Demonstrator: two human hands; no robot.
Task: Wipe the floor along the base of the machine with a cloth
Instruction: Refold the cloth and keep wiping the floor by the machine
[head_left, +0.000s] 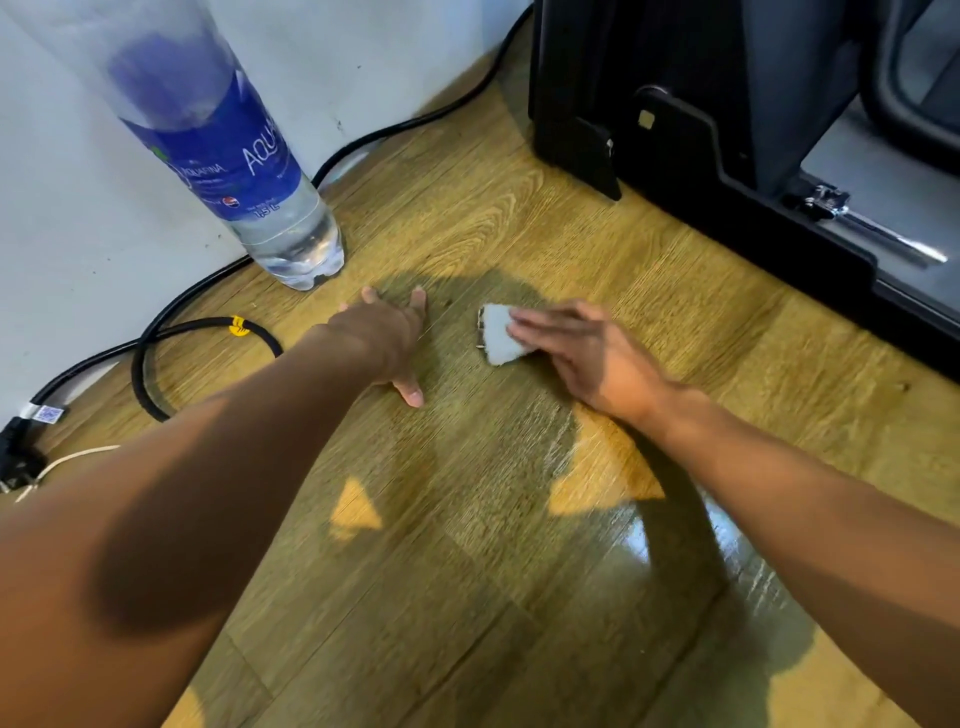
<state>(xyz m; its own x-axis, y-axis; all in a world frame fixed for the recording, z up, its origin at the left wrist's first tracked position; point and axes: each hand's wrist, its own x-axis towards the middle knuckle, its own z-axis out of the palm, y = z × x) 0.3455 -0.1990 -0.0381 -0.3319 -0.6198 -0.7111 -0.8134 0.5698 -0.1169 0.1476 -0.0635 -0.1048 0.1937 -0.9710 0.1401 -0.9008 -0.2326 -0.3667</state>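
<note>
cloth (498, 335) is down flat on the floor (467, 545), out on the open boards just to the right of your left hand (389, 345) and well apart from the base of the machine (701, 130). your right hand (587, 358) lies over its right side, fingers stretched out straight and pressing it down, not curled round it. your left hand is planted flat on the boards, fingers spread, holding nothing, propping you up. reads to me as mid-wipe, but on open floor rather than along the black base itself. a wet sheen shows on the boards near your right forearm, so that patch looks covered. next call, as i judge it: slide the cloth up and right until it runs beside the base edge, then sweep along it with even pressure. mind the bottle (234, 156) and the black cable (208, 327) off to your left.
</note>
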